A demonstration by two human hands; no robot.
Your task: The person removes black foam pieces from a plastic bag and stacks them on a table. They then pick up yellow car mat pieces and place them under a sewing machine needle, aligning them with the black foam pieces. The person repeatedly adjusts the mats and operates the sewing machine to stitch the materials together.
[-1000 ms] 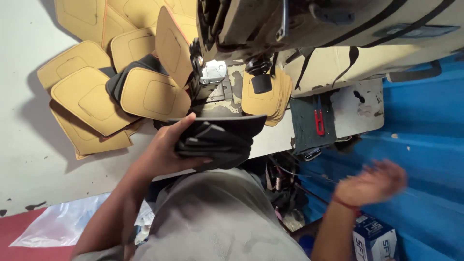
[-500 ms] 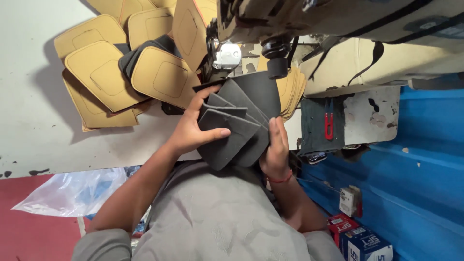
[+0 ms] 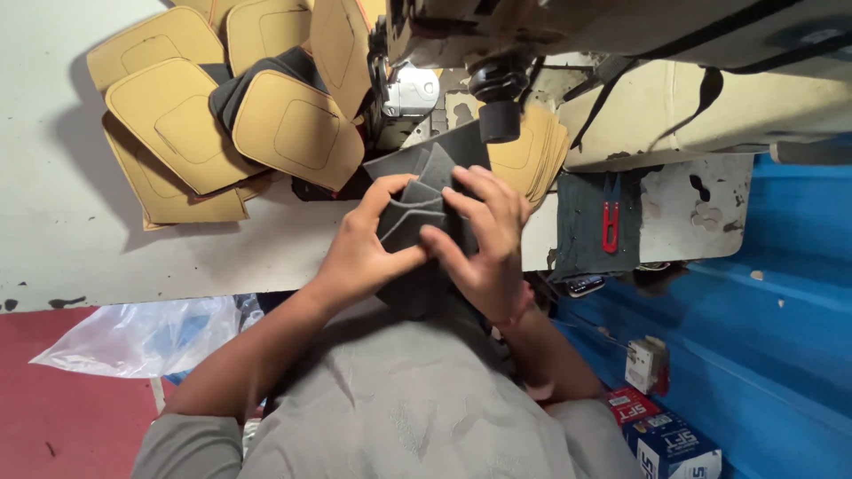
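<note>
Both hands, left [image 3: 368, 253] and right [image 3: 484, 244], are gripping my fanned dark pieces [image 3: 417, 208] between them (equally near), stack running away toward the sewing machine [image 3: 497, 89], above the tabletop [image 3: 133, 257].

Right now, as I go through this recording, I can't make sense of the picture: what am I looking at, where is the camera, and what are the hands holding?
The camera sits on the person's head and looks down past a grey shirt. Both bare hands, left hand and right hand, grip a fanned stack of dark grey pieces. Ahead is a sewing machine on a pale worktable. Tan stitched panels lie piled on it, and red snips rest on a dark cloth to the right.
</note>
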